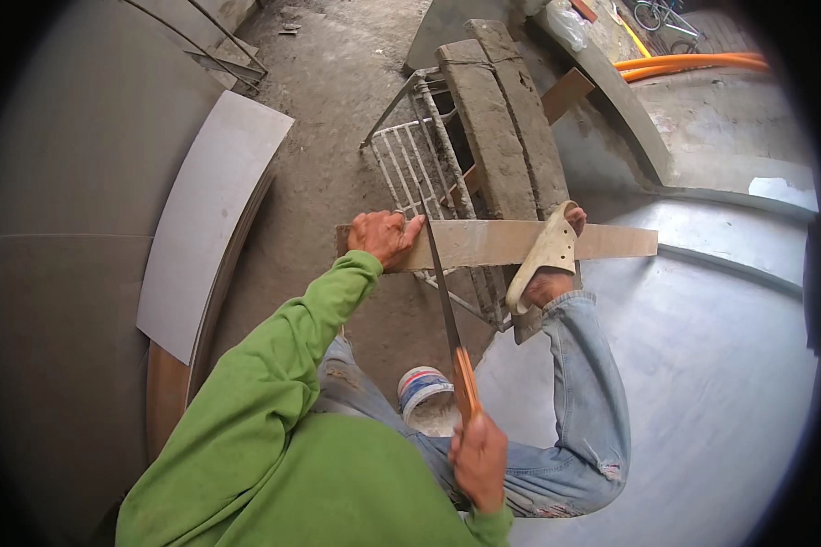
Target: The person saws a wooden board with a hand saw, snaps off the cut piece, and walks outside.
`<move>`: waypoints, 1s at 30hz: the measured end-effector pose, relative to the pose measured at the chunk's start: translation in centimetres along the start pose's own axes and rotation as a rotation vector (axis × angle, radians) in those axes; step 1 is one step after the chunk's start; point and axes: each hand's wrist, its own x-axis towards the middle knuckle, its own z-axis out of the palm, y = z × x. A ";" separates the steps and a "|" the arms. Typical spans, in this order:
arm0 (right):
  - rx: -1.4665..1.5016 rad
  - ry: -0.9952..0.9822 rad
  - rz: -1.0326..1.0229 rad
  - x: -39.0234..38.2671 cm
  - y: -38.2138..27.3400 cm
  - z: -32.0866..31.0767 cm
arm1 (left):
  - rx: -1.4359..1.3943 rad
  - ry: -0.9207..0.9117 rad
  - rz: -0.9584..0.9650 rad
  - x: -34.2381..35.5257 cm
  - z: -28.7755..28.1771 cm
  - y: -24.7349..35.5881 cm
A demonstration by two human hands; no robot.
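A long wooden board (616, 241) lies crosswise over a rough plank bench (500, 137). My left hand (385, 239) is closed around the board near its left end, with the thumb close to the saw blade. In my right hand (480, 459), low in the head view, is the wooden handle of a handsaw (446, 305). Its dark blade runs up and away from me and crosses the board just right of my left hand. My foot in a cream clog (543, 260) presses on the board over the bench.
A white bucket (423, 390) with coloured bands stands on the floor below the saw. Stacked panels (212, 219) lean along the left wall. A white metal rack (410, 164) is beside the bench. Orange hose (693, 64) lies at the far right.
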 end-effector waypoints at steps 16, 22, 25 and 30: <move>0.058 0.009 -0.155 13.8 -2.5 4.9 | -0.060 0.020 0.044 0.3 0.2 -0.7; -0.189 0.105 -0.440 14.7 0.8 4.8 | -0.007 -0.170 -0.029 0.5 -2.0 0.4; -0.273 0.111 -0.481 10.1 1.2 3.6 | 0.020 -0.192 -0.039 0.1 -2.1 -1.1; -0.114 -0.031 0.212 -0.7 -6.5 -0.3 | -0.075 -0.113 -0.056 -0.8 -2.0 -1.1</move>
